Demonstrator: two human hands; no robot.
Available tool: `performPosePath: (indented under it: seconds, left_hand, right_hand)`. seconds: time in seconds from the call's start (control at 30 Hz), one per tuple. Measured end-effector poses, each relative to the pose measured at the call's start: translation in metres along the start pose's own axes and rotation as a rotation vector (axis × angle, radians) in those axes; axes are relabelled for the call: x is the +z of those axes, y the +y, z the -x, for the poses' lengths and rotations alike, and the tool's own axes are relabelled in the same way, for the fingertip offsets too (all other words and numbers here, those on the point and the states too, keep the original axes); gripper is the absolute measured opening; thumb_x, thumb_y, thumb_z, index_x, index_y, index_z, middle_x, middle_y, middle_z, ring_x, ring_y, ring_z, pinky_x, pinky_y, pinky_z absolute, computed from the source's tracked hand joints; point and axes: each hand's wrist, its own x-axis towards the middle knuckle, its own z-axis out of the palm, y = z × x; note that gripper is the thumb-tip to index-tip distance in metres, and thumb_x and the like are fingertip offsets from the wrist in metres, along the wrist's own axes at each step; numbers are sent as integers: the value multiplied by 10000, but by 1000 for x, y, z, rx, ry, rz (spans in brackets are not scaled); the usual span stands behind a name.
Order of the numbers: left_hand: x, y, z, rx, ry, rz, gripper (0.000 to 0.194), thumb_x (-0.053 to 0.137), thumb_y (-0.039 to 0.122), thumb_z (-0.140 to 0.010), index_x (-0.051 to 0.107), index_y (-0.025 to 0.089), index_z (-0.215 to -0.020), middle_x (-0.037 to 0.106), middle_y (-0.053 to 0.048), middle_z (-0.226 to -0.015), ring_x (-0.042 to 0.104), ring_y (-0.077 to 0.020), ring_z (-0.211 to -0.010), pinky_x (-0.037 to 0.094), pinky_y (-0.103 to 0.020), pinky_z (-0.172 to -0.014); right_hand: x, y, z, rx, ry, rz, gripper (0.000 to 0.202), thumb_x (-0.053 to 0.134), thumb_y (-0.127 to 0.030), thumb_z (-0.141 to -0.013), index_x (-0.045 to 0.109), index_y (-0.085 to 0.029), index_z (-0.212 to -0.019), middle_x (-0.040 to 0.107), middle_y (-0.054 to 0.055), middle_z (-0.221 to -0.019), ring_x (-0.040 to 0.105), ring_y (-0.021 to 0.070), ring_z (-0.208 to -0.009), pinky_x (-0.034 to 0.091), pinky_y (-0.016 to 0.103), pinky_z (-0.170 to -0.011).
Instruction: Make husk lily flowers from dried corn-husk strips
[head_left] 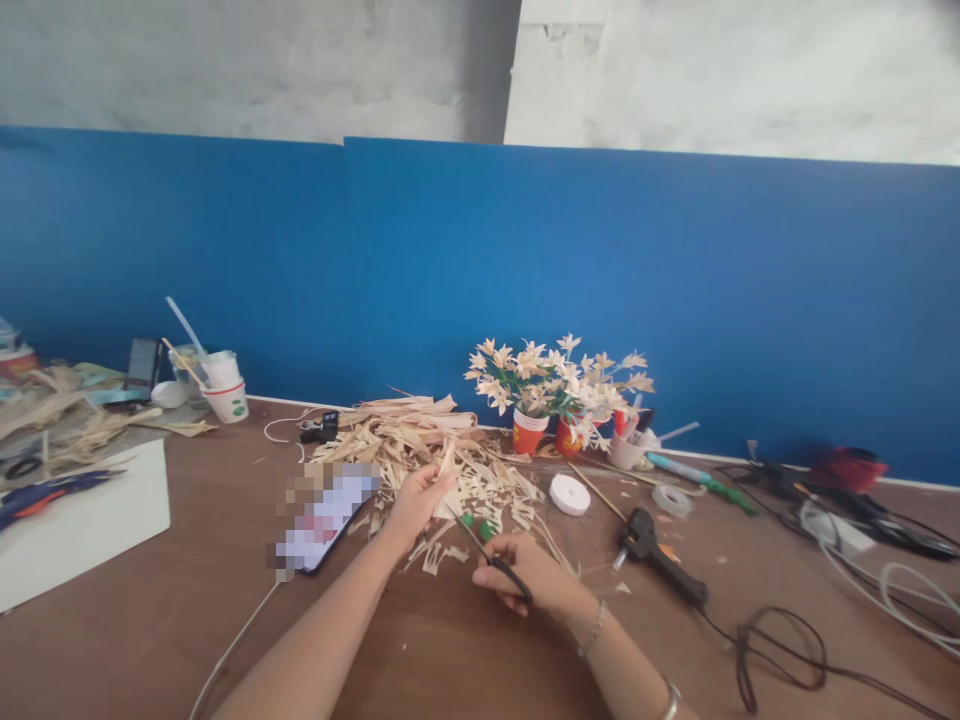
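Note:
Between the fingers of my left hand [417,508] is a pale, pointed piece of dried husk [448,462], held upright. My right hand [516,572] grips dark-handled scissors [513,580], fingers through the loops. The blades point up and left, close below the husk piece; whether they touch it I cannot tell. Beyond both hands spreads a heap of cut husk strips [495,475]. Small green bits [486,528] lie near the scissor blades, partly hidden. A few loose scraps [433,558] rest on the brown table in front of the heap.
Pale handmade flowers [529,365] stand in red paper cups [529,434] at the back. To the right lie a white tape roll [570,494], a glue gun [660,555] and tangled cables [780,650]. A phone [330,520] with a cord is left of my hands; a white board [112,530] lies farther left.

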Motion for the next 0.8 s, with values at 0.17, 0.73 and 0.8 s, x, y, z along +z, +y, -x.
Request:
performPosePath:
  seconds: [0.17, 0.73, 0.8]
  left_hand:
    - [0, -1, 0, 5, 5, -11, 275, 618, 433, -710, 564, 163, -699, 474, 73, -405, 324, -31, -264, 198, -129, -248]
    - [2, -8, -1, 107, 79, 15, 352, 579, 519, -721, 552, 168, -723, 467, 73, -389, 363, -46, -250, 208, -127, -244]
    - [2, -9, -2, 109, 85, 27, 352, 574, 520, -728, 550, 169, -733, 481, 70, -401, 377, -47, -252, 213, -125, -246]
  right_hand:
    - [0, 3, -1, -28, 0, -6, 319, 708, -427, -646, 534, -163, -676, 449, -98, -368, 344, 34, -293, 211, 140, -284]
    - [3, -7, 1, -41, 129, 115, 355, 667, -501, -649, 514, -181, -641, 391, -97, -359, 327, 50, -312, 208, 168, -312]
    - [4, -6, -1, -42, 137, 105, 355, 676, -493, -641, 509, -181, -630, 393, -97, -364, 324, 47, -310, 207, 168, -309]
